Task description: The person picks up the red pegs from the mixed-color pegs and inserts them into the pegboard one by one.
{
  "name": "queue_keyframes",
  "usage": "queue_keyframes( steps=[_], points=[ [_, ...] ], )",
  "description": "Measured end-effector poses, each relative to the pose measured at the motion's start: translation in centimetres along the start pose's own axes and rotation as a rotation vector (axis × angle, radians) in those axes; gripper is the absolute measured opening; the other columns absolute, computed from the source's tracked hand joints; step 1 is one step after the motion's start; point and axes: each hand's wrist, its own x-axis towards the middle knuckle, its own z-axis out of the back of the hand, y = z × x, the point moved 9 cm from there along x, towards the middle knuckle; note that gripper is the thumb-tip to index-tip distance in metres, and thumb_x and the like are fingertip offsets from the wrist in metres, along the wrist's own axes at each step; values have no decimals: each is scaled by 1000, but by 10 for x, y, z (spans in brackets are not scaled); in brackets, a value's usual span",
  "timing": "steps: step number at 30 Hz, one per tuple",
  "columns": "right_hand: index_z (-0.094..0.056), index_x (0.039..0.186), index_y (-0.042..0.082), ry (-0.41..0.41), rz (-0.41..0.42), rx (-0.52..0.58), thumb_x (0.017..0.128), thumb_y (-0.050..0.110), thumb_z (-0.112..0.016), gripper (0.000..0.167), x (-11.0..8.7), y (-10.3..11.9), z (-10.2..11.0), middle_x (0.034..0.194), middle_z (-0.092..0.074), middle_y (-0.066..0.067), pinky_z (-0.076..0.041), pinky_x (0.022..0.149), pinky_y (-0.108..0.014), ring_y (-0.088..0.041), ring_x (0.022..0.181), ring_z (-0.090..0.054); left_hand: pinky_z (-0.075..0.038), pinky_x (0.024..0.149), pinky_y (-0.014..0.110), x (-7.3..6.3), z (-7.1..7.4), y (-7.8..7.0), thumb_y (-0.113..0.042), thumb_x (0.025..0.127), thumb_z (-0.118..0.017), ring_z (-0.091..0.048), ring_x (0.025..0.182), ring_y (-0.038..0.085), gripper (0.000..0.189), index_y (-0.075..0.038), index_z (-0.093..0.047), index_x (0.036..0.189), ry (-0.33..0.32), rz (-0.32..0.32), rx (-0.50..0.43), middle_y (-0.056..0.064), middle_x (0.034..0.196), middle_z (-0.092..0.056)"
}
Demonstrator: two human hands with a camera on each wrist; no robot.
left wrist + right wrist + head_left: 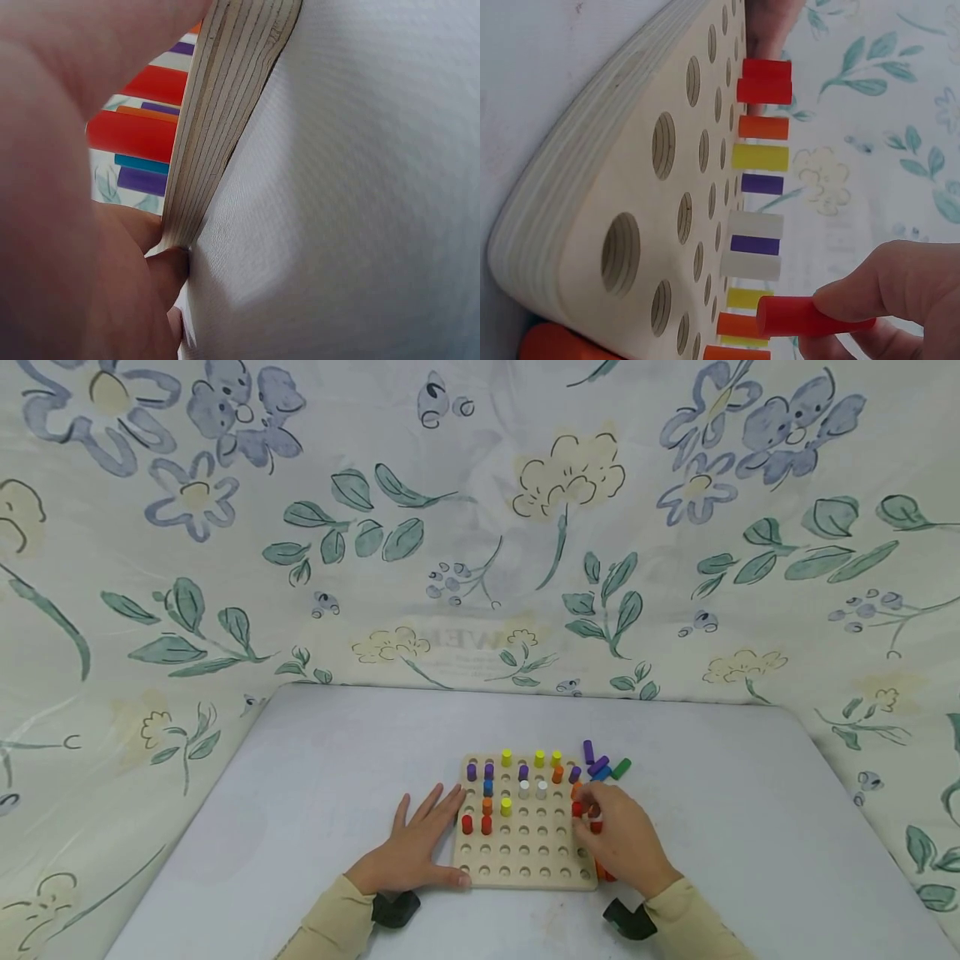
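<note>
Touching the left edge of the wooden peg board (533, 860), the left hand (412, 852) has its fingers spread wide, with its thumb by the near left corner. It is not curled around anything; it seems to be keeping the board steady. The board lies flat on the white table (300, 793), in front of the person.

On the left part of the board, two red pegs (486, 825) stand side by side in holes. Farther back are an orange peg (487, 807), a blue peg (488, 788) and some purple pegs (472, 772). Across the middle stand two white pegs (542, 790) and some yellow pegs (506, 807). Many near holes have no peg.

Over the right side, the right hand (618, 839) pinches a red peg (795, 315) between thumb and fingers. The peg's bottom end shows, so it looks like it is not in a hole yet. I cannot tell which hole is right under it.

Past the board, a green peg (621, 768) and other loose pegs lie on the table.

The step now seems to be putting in this red peg. That calls for lining it up with a hole, pushing it down straight and letting go.
</note>
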Motion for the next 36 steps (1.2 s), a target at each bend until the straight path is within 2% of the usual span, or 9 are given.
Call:
queue_keyframes(
  steps=[6, 11, 18, 36],
  points=[
    [-65, 101, 10, 8, 7, -15, 83, 10, -79, 23, 1, 3, -4, 89, -62, 4, -55, 68, -26, -12, 78, -56, 15, 114, 67, 0, 0, 0, -61, 78, -78, 1, 154, 37, 117, -6, -17, 161, -4, -7, -4, 12, 167, -16],
    [-65, 99, 12, 13, 13, 3, 83, 10, -78, 20, 1, 6, -6, 89, -61, 4, -55, 70, -29, -14, 80, -57, 15, 114, 67, 0, 0, 0, -61, 78, -77, 1, 154, 37, 117, -6, -17, 161, -6, -8, -2, 12, 167, -16],
    [-64, 95, 14, 20, 38, 5, 83, 11, -77, 19, 2, 12, -11, 85, -58, 6, -49, 66, -28, -11, 77, -52, 15, 114, 66, 1, -1, 2, -62, 78, -77, 2, 154, 36, 117, -6, -16, 161, -3, -2, 6, 12, 168, -15],
    [-64, 97, 14, 90, 83, -15, 85, 14, -77, 17, 5, 27, -30, 88, -61, 7, -54, 72, -28, -10, 80, -55, 16, 114, 66, 1, -2, 3, -62, 78, -78, 2, 154, 36, 117, -6, -17, 161, -9, -7, 5, 13, 167, -16]
  ],
)
